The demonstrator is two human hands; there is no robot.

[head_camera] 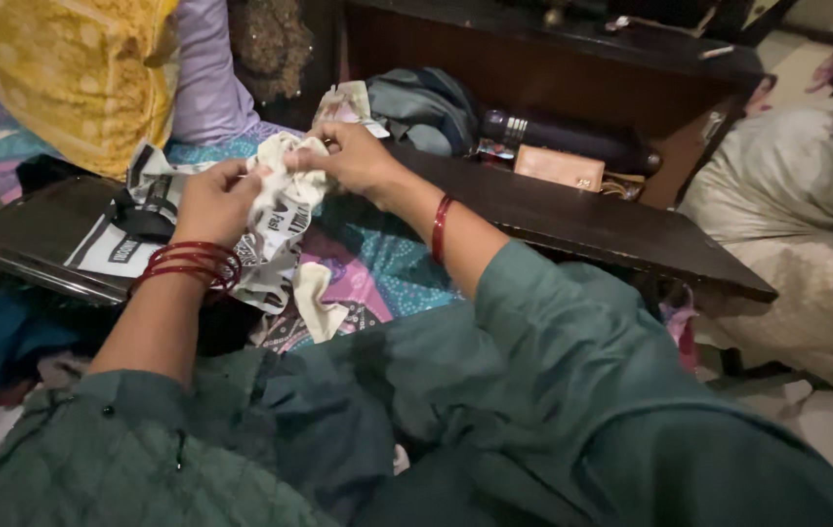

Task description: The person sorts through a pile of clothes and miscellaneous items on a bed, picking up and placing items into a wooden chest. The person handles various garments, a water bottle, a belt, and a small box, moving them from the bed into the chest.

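I see both hands gripping a crumpled white printed cloth [280,210] above the patterned bedsheet [387,263]. My left hand [216,200] bunches its lower side; my right hand [353,156] pinches the top edge, fingers closed on fabric. A dark worktop [582,220] lies just beyond.

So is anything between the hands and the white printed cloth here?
Nothing visible: the left hand and right hand both already grip the white printed cloth, holding it bunched above the patterned bedding.
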